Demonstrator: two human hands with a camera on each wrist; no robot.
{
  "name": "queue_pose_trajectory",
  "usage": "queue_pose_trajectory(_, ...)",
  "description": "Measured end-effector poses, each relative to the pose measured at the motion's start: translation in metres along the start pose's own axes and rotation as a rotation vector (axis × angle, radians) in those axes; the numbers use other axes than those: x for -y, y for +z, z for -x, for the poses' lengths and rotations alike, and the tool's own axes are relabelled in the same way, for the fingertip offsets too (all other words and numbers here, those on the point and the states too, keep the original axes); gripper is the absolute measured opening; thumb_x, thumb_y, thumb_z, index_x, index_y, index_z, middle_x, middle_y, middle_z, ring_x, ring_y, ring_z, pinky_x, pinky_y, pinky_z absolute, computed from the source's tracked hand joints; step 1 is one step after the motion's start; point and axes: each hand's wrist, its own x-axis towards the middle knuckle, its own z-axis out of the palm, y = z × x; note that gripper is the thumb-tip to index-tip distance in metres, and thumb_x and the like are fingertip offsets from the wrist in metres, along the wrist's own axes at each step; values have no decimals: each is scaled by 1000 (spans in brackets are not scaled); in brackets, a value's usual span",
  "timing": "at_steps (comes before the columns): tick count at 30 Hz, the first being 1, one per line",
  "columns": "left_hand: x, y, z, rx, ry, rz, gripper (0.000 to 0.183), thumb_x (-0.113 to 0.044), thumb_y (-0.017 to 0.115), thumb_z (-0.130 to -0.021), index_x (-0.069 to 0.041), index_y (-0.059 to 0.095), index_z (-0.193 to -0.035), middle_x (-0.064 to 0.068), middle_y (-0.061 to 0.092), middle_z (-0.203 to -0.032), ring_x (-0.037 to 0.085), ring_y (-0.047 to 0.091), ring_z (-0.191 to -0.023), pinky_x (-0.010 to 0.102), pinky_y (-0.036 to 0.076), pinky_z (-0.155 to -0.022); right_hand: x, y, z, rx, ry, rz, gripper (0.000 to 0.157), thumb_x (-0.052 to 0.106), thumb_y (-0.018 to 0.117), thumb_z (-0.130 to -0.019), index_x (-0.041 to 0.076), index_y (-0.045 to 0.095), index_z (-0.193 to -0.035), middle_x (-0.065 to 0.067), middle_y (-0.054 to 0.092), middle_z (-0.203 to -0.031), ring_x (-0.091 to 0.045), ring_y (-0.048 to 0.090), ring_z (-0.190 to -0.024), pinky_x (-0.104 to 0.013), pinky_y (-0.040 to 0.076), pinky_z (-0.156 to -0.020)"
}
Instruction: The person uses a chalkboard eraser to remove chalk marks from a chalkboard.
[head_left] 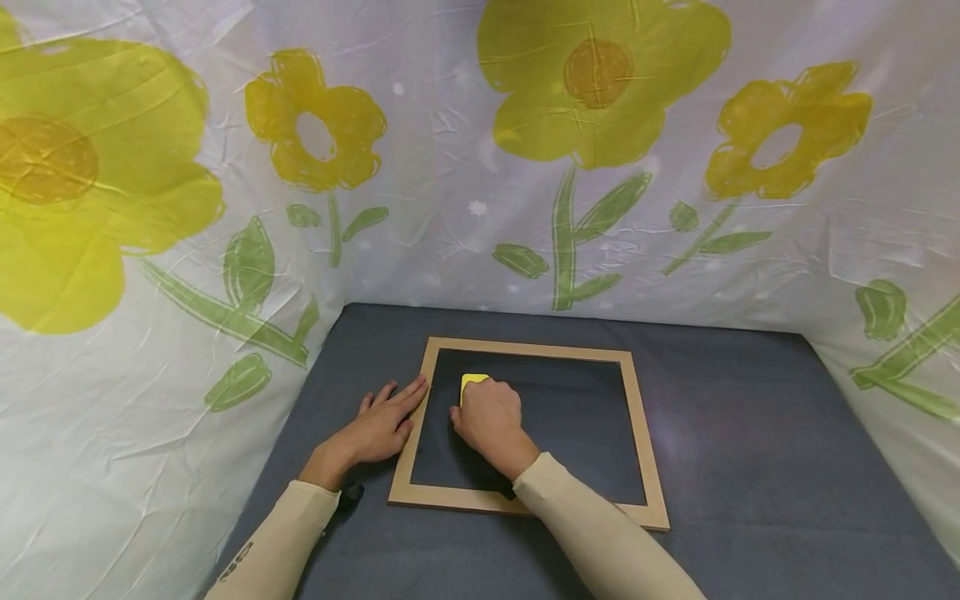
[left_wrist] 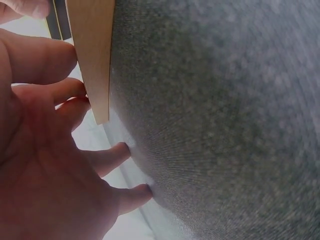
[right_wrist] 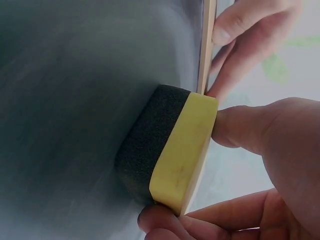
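Note:
A small blackboard (head_left: 570, 425) in a light wooden frame (head_left: 649, 450) lies flat on the dark table. My right hand (head_left: 491, 417) grips a board eraser (right_wrist: 172, 147) with a yellow back and a black felt-like pad. In the right wrist view the pad lies against the board's dark surface, near the left side of the frame. Faint whitish smears show on the board there. My left hand (head_left: 378, 429) is spread on the table with its fingertips and thumb touching the frame's left edge; two other fingers rest on the cloth.
Dark grey cloth covers the table (head_left: 757, 442), which reaches out on both sides of the board. A white curtain (head_left: 442, 192) with yellow flowers hangs behind and along the sides. A small black object (head_left: 350, 497) shows by the left wrist.

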Motion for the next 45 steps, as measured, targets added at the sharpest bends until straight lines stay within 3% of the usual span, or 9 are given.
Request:
queue_pose_trajectory(7,15,11,-4,-25,26,-4,66,-21,53,-113,-24,32,-175,-1,26,-183,65,21,-159,92,10,-115,16,1,-3,9,-29,13,49,56,78,-97,8,86,-95,-8,77,-77,-24,74,-63,-38,62,-53)
queue_pose_trajectory(15,16,14,-2,-14,0,-8,67,-19,55,-112,-23,32,-175,0,24,-184,63,21,-161,90,8,-118,24,2,-3,19,-26,41,49,59,78,-97,11,87,-98,-6,78,-77,-23,74,-61,-36,60,-50)
queue_pose_trajectory(18,15,13,-2,-13,-20,-7,68,-16,55,-111,-21,33,-175,1,24,-184,60,20,-163,89,7,-120,25,2,-3,12,-25,44,50,60,78,-96,11,87,-98,-7,78,-77,-23,74,-61,-36,60,-50)
queue_pose_trajectory(27,1,2,4,3,12,12,66,-18,52,-113,-19,31,-175,2,22,-185,66,17,-160,91,5,-116,23,1,-4,32,1,-25,52,59,80,-95,8,86,-103,-9,79,-84,-25,76,-67,-39,63,-57)
queue_pose_trajectory(36,22,15,-5,9,-16,-34,69,-19,53,-112,-26,28,-176,-1,21,-185,60,18,-164,89,7,-120,18,2,-4,40,3,-105,50,55,80,-96,6,84,-106,-10,78,-88,-24,73,-69,-39,64,-62)
queue_pose_trajectory(45,15,11,-5,27,-29,-24,68,-22,53,-113,-26,27,-176,-2,20,-185,60,17,-164,91,6,-118,13,-1,-3,48,6,-130,49,55,82,-95,7,82,-104,-8,74,-83,-22,69,-65,-37,62,-59)
